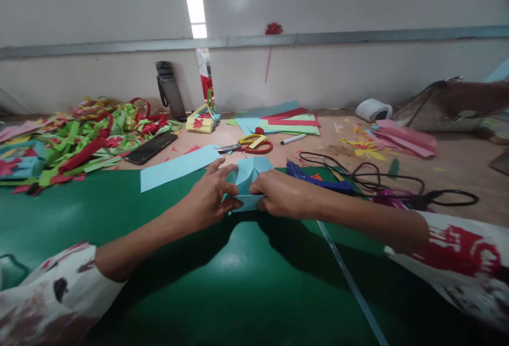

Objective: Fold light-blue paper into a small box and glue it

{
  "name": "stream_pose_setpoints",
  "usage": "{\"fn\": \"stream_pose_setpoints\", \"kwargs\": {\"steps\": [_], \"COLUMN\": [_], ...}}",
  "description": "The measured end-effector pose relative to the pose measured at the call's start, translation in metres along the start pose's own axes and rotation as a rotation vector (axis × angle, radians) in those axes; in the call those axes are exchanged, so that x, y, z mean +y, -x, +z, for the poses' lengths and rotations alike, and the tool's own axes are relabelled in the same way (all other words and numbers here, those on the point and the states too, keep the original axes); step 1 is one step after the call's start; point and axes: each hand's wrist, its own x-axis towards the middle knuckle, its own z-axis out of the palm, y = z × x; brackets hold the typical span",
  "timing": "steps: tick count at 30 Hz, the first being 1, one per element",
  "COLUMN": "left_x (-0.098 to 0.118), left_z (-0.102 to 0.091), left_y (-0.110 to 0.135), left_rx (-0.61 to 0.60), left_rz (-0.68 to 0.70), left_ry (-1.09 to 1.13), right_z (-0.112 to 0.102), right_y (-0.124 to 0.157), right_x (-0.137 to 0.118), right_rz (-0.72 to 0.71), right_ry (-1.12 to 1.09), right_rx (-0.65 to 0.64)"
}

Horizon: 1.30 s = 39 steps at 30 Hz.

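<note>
- Together, the left hand [207,197] and right hand [280,193] pinch a folded light-blue paper [247,176] on the green sheet [119,213] covering the desk [457,163].
- Just beyond lie scissors [254,144] and a blue glue gun [318,180].

Red-blotched white sleeves [51,287] leave left hand [207,200] and right hand [280,195] bare.

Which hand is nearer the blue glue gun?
Right. The right hand sits just beside the glue gun; the left hand is farther off, across the folded paper both hold.
</note>
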Motion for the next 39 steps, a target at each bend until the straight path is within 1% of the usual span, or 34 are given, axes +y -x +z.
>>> {"fn": "stream_pose_setpoints", "kwargs": {"steps": [2,6,9,13,17,22,28,33,39], "left_x": [0.002,0.009,0.016,0.026,0.03,0.028,0.033,0.037,0.035], "left_z": [0.001,0.008,0.015,0.02,0.021,0.021,0.02,0.022,0.024], "left_y": [0.001,0.004,0.006,0.008,0.008,0.007,0.007,0.002,0.0], "left_rx": [-0.005,-0.007,0.012,0.02,0.014,0.017,-0.052,-0.121,-0.119], "left_rz": [-0.011,-0.125,-0.169,-0.174,-0.161,-0.182,-0.228,-0.263,-0.25], "left_ry": [0.005,0.02,-0.035,-0.176,-0.245,-0.271,-0.273,-0.294,-0.347], "right_z": [0.003,0.009,0.014,0.018,0.019,0.015,0.012,0.009,0.01], "right_y": [-0.001,-0.001,0.001,0.006,0.01,0.005,0.001,0.002,-0.001], "right_x": [-0.002,-0.008,-0.011,-0.017,-0.024,-0.026,-0.027,-0.03,-0.032], "right_rz": [0.021,0.056,0.067,0.094,0.127,0.14,0.127,0.142,0.154], "right_ry": [0.023,0.059,0.079,0.104,0.149,0.161,0.162,0.165,0.17], "right_rx": [-0.015,-0.038,-0.051,-0.042,-0.031,-0.053,-0.062,-0.081,-0.098]}}
